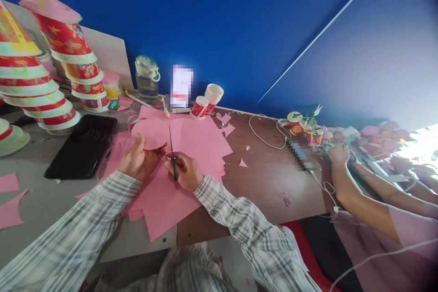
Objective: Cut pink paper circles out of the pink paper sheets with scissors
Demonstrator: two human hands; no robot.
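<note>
My left hand (142, 159) grips a pink paper piece (152, 133) with a rounded edge, thumb on top and fingers beneath. Closed around the dark handles of a pair of scissors (172, 153) is my right hand (187, 171). The blades point up and away from me, close by the edge of the held paper; whether they touch it I cannot tell. Beneath both hands lies a pile of pink paper sheets (205, 146) with jagged right edges.
Stacks of red patterned paper cups (82, 73) stand at left behind a black tablet-like device (82, 146). A water bottle (147, 80), lit phone (182, 84) and two cups (199, 108) line the blue wall. At right a co-worker's arms (352, 182) reach over the table, near a cable (325, 185).
</note>
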